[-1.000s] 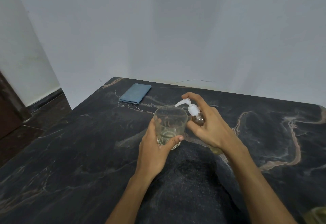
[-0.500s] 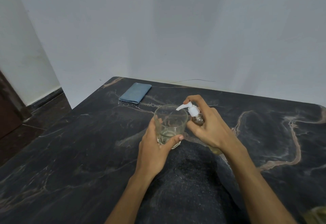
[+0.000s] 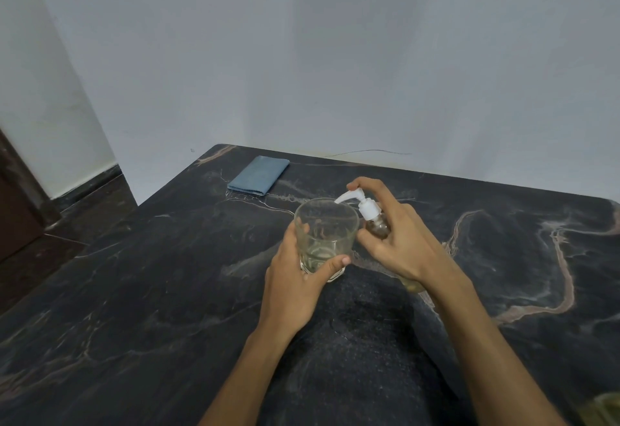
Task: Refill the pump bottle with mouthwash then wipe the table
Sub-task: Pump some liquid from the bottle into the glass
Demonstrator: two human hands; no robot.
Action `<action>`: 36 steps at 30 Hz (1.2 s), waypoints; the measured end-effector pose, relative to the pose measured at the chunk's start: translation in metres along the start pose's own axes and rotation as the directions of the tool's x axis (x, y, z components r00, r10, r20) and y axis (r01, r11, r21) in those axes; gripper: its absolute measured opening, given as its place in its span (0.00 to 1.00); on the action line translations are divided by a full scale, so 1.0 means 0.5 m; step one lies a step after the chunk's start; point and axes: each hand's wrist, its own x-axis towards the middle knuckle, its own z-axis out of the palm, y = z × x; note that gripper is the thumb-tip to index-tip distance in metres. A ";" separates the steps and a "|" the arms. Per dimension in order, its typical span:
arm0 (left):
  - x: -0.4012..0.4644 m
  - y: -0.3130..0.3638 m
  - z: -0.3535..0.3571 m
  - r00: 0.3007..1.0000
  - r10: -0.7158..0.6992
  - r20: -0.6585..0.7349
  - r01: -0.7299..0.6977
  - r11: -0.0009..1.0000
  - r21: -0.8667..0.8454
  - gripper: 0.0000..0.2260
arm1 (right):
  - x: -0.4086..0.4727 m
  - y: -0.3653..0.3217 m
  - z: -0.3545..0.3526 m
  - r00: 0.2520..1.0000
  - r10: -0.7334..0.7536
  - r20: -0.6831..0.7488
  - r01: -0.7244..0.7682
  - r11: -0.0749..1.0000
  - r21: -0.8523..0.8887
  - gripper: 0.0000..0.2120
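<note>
A clear drinking glass (image 3: 324,234) with a little pale liquid at its bottom stands on the dark marble table (image 3: 141,291). My left hand (image 3: 295,288) is wrapped around its lower part. Right beside it is the small pump bottle (image 3: 377,224) with a white pump head (image 3: 359,200), tilted so the nozzle reaches over the glass rim. My right hand (image 3: 399,241) grips the bottle, index finger resting on top of the pump. The bottle's lower body is mostly hidden by my fingers.
A folded blue cloth (image 3: 259,175) lies at the table's far left corner, near the white wall. A yellowish container (image 3: 604,412) shows only partly at the bottom right corner. The table's left edge drops to a dark floor (image 3: 40,258).
The pump head dipped under my index finger half a second ago and has risen again. The glass and left hand have stayed in place.
</note>
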 end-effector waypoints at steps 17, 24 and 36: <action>0.000 0.004 0.000 1.000 0.000 -0.004 0.000 1.000 0.015 0.29 | -0.002 0.002 0.004 1.000 0.006 0.010 -0.006 1.000 -0.013 0.24; 0.000 0.004 -0.001 1.000 -0.003 -0.007 0.003 1.000 0.011 0.29 | -0.002 0.001 0.003 1.000 -0.002 0.015 0.002 1.000 -0.022 0.26; 0.000 0.004 -0.001 1.000 0.003 -0.007 -0.003 1.000 0.023 0.28 | -0.002 0.000 0.002 1.000 0.019 0.005 -0.019 0.998 -0.067 0.23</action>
